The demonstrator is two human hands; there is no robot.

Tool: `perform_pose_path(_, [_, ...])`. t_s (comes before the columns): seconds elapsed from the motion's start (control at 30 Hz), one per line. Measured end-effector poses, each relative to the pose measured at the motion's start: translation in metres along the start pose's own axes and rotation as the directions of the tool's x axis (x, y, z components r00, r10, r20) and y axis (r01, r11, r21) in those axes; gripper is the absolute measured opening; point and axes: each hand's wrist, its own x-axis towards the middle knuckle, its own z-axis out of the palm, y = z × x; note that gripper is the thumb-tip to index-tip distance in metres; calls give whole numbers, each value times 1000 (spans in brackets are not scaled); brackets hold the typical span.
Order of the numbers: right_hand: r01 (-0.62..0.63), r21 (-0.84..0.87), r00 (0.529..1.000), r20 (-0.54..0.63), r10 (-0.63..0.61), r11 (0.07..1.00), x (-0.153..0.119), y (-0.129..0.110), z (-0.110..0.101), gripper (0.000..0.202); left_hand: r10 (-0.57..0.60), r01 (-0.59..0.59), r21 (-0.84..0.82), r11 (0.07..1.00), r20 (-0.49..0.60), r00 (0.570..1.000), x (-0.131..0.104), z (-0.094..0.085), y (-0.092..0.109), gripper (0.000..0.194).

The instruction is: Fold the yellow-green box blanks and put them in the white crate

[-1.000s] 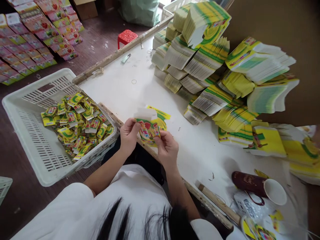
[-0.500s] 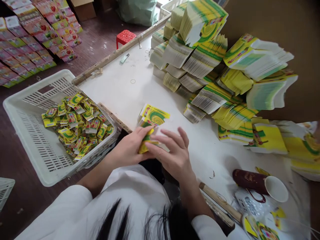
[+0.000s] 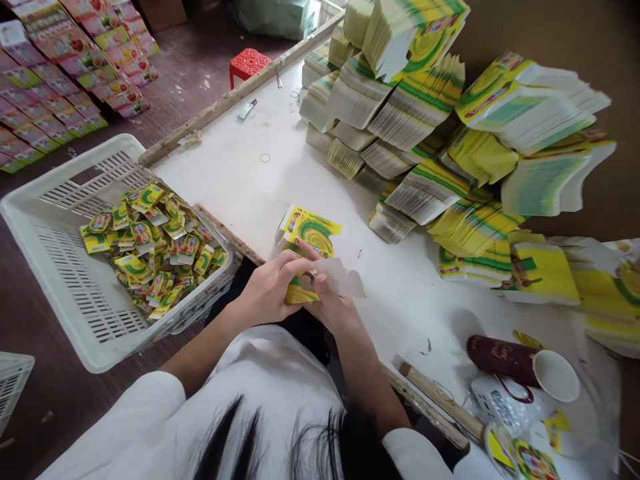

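Observation:
A small yellow-and-green printed carton (image 3: 300, 292) is held low at the table's near edge. My left hand (image 3: 273, 283) is closed on its left side, thumb and fingers around it. My right hand (image 3: 334, 303) pinches at its right side, with the thumb up against a pale, curled flap (image 3: 345, 277) that sticks out to the right. The fingers partly cover the carton. Just beyond both hands lies a short stack of flat yellow-green printed cards (image 3: 315, 230) on the white table.
At my left stands a white plastic basket (image 3: 65, 267) with many small folded cartons (image 3: 160, 247). Bundles of flat cards (image 3: 400, 120) are piled at the back right. A maroon mug (image 3: 505, 360) lies on its side near a wooden strip (image 3: 440, 403). Beyond the table is a red stool (image 3: 249, 63).
My right hand has turned and moved slightly left, from spread fingers to a pinch at the carton. The pale flap now sticks out past it. My left hand keeps its hold.

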Motion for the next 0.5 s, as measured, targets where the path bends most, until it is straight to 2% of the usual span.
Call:
perform_pose_path(0.07, [47, -40, 999, 29, -46, 998, -3, 1, 1, 71, -66, 67, -21, 998, 23, 998, 0, 0, 0, 61])
perform_pose_path(0.13, [167, -232, 986, 64, -156, 958, -7, -2, 4, 77, -154, 157, -39, 987, 66, 986, 1, 1, -2, 58])
perform_pose_path(0.2, [283, -425, 959, 141, -246, 860, -10, -6, 6, 71, -202, 207, -55, 977, 89, 975, 1, 4, -4, 57])
perform_pose_path(0.27, [341, -506, 940, 160, -302, 792, -11, -9, 6, 55, -196, 200, -88, 976, 61, 979, 1, 6, -6, 62])
perform_pose_path(0.37, [361, -500, 920, 53, -389, 787, -8, -9, 1, 42, -188, 185, -110, 977, -17, 982, 1, 5, -6, 74])
perform_pose_path(0.43, [350, -486, 902, -55, -428, 801, -6, -6, -4, 38, -201, 199, -35, 979, -32, 979, 0, -2, -5, 69])
perform_pose_path(0.5, [343, -496, 894, -87, -439, 798, -5, -4, -9, 38, -230, 231, 53, 971, -19, 973, 0, -11, -3, 57])
